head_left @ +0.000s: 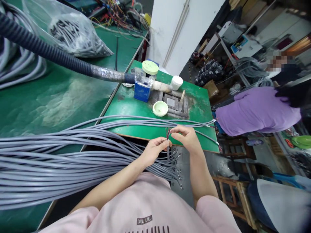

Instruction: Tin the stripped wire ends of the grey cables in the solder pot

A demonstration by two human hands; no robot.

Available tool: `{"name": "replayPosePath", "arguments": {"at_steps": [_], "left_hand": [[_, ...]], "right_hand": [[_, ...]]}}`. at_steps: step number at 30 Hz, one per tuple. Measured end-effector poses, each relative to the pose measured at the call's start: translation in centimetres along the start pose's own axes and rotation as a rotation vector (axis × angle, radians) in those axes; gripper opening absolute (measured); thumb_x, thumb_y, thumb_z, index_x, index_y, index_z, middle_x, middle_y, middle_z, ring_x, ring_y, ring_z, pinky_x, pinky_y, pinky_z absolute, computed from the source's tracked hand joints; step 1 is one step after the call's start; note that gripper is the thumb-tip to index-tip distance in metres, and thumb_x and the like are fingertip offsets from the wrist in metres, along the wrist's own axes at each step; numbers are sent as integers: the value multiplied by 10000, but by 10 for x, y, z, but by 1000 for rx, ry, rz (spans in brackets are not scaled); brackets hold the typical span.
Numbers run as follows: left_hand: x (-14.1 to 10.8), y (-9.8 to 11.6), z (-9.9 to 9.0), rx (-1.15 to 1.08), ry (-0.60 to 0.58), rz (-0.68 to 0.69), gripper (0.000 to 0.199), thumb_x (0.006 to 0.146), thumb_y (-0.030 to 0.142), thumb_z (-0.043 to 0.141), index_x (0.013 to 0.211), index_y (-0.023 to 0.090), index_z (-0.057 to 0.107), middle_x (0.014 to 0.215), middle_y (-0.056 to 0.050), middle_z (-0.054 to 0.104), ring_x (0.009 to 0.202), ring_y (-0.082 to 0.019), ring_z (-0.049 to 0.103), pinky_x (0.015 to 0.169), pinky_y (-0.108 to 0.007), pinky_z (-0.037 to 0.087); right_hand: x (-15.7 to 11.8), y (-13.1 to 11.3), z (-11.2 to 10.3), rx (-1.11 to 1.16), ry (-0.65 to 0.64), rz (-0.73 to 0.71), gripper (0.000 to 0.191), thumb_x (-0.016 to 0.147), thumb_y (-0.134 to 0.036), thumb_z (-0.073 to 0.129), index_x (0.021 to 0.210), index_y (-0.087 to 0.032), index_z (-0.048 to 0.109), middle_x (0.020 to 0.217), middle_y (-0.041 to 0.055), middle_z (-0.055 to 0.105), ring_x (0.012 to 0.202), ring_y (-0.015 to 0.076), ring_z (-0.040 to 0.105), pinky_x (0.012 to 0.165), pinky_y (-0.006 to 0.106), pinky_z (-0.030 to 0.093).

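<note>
My left hand (155, 149) pinches the end of a grey cable (168, 154), held upright over the near edge of the green table. Thin coloured wires (168, 133), dark red among them, fan out of the cable's top. My right hand (185, 137) has its thumb and fingers closed on these wires. Below and to the left, a thick bundle of grey cables (80, 161) runs from the left side, its stripped ends hanging near my lap. Several more grey cables (145, 121) lie across the table behind my hands.
A solder pot (171, 102) sits beyond the cables, with a small pale green dish (160, 108) and a white jar (177, 82) near it. A black corrugated hose (60, 56) crosses from the left into a blue box (141, 91). A person in purple (255, 110) is at right.
</note>
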State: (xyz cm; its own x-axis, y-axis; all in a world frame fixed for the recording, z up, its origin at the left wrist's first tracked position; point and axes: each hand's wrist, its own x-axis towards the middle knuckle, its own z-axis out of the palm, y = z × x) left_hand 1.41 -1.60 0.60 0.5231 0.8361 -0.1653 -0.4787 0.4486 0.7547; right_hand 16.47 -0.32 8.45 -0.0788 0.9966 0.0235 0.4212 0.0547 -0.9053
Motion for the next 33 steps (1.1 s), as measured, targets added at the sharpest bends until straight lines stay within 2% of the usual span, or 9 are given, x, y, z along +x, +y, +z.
{"name": "replayPosePath", "arguments": {"at_steps": [5, 9, 12, 14, 19, 23, 27, 30, 33], "left_hand": [[-1, 1, 2, -59, 2, -29, 294, 688, 415, 759, 742, 134, 694, 712, -30, 646, 602, -91, 523, 597, -215, 440], [2, 8, 3, -171, 39, -79, 313, 621, 400, 810, 708, 119, 702, 692, -45, 649, 588, -90, 544, 561, -202, 458], [4, 13, 2, -268, 61, -120, 333, 580, 385, 838, 718, 114, 701, 669, -37, 640, 580, -87, 558, 534, -188, 477], [7, 16, 0, -303, 76, -126, 338, 593, 391, 831, 733, 114, 697, 676, -32, 640, 572, -79, 563, 524, -177, 489], [13, 23, -4, -411, 66, -115, 295, 648, 356, 805, 779, 126, 675, 696, -22, 646, 585, -81, 593, 550, -179, 520], [15, 29, 0, -483, 45, -89, 246, 674, 313, 789, 757, 130, 647, 633, 15, 606, 501, -54, 538, 490, -162, 479], [9, 32, 1, -337, 85, 5, 308, 711, 374, 752, 907, 147, 682, 742, -20, 661, 605, -98, 603, 572, -213, 511], [-3, 34, -4, -36, 145, 211, 253, 737, 346, 732, 919, 172, 708, 839, -49, 691, 761, -139, 639, 696, -245, 512], [-12, 37, -12, 333, 114, 423, 123, 789, 263, 679, 876, 188, 724, 842, -52, 691, 797, -148, 624, 741, -259, 486]], "right_hand": [[7, 2, 12, 55, 96, -12, 128, 720, -263, 683, 608, -204, 700, 622, -6, 649, 605, 140, 566, 615, 276, 447], [8, 11, 11, 111, 211, -27, 119, 726, -291, 683, 641, -213, 716, 569, -21, 614, 553, 130, 541, 562, 268, 442], [3, 19, 6, 1, 302, -116, 118, 781, -287, 648, 720, -220, 725, 625, -11, 638, 594, 142, 570, 604, 289, 470], [-3, 25, 2, -144, 318, -249, 121, 825, -252, 609, 832, -240, 728, 736, 8, 680, 689, 163, 607, 688, 324, 493], [-19, 36, 5, -461, 84, -606, 349, 855, -173, 559, 1163, -317, 632, 1155, 47, 666, 1069, 211, 582, 914, 419, 477], [-20, 37, 17, -546, -4, -749, 310, 863, -254, 576, 1154, -341, 637, 1291, 39, 599, 1230, 230, 491, 971, 437, 459], [0, 29, 14, -513, 107, -794, 297, 880, -264, 555, 1159, -328, 636, 1195, 46, 661, 1176, 238, 550, 952, 463, 474], [25, 20, 2, -441, 279, -698, 279, 881, -264, 559, 1145, -290, 645, 1140, 62, 684, 1081, 239, 611, 925, 453, 494], [48, 16, -5, -390, 365, -566, 231, 897, -280, 536, 1080, -267, 677, 1061, 57, 708, 977, 213, 651, 882, 397, 514]]}}
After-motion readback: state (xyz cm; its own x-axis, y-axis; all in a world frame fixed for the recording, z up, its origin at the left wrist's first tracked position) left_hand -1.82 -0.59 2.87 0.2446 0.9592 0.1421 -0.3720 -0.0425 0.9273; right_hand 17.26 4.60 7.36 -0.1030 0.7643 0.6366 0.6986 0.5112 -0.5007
